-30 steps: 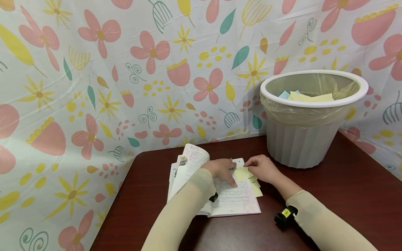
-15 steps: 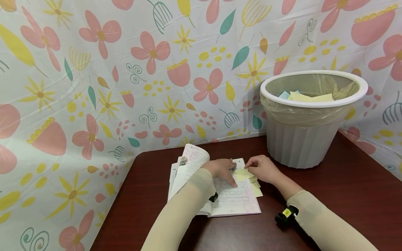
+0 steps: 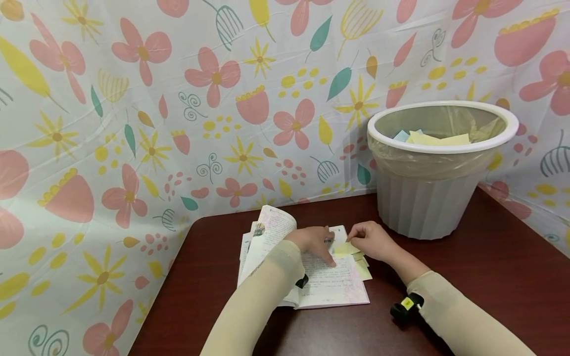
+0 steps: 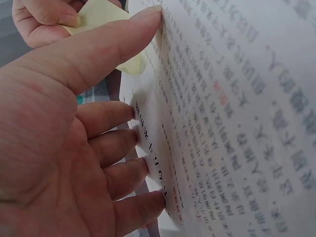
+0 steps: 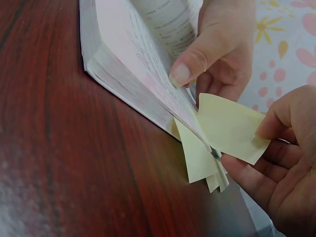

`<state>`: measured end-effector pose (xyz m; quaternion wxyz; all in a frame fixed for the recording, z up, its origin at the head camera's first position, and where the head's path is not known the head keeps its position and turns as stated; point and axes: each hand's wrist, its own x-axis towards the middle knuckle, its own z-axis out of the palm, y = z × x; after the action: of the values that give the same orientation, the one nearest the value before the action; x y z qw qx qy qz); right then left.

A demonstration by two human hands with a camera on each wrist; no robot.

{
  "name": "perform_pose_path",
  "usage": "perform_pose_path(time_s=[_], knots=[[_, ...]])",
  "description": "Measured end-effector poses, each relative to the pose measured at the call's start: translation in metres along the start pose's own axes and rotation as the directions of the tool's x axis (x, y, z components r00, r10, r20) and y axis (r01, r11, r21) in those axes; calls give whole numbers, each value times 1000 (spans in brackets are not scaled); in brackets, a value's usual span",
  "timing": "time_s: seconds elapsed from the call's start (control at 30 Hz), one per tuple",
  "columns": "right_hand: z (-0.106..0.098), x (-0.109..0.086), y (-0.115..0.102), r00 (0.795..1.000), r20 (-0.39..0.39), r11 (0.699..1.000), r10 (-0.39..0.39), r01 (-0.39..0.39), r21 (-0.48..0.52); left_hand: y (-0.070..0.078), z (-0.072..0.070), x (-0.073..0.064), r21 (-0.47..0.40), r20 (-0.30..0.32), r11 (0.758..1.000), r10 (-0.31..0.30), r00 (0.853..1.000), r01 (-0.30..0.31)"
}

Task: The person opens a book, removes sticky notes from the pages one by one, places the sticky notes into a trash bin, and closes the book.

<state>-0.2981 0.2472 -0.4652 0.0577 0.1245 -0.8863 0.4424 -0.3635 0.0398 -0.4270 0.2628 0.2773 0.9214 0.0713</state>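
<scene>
An open book (image 3: 329,289) with printed text lies on the table, its left pages curling up. My left hand (image 3: 315,242) rests on the right-hand page, with thumb and fingertips touching the paper in the left wrist view. At the page's outer edge, my right hand (image 3: 373,241) pinches a yellow sticky note (image 5: 229,126) between thumb and fingers. That note stands raised from the page in the right wrist view; whether its far edge still sticks is hard to tell. More yellow sticky notes (image 5: 195,158) poke out from the book's edge below it.
A grey bin (image 3: 423,207) with a white rim and a plastic liner stands at the back right of the dark red table (image 3: 503,267). Yellow and blue paper notes (image 3: 438,139) lie inside it. A flower-patterned sheet (image 3: 213,128) hangs behind the table.
The yellow sticky note at my right fingertips tilts up more from the page than a second ago. Both hands have stayed almost in place.
</scene>
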Motion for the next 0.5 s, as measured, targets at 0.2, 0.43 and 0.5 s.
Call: perform_pose_path(time_s=[0.2,0.43,0.5], knots=[[1,1,0,1000,6,1000,7,-7,26,0,0,0,0,-1,1000,-4,1000,4],[0,-1,-2,1000,5,999,5,-5,44,-1,1,0,-3,-7,1000,-6,1000,6],[0,-2,-3,1000,5,999,5,-5,42,-1,1,0,-3,-11,1000,-7,1000,7]])
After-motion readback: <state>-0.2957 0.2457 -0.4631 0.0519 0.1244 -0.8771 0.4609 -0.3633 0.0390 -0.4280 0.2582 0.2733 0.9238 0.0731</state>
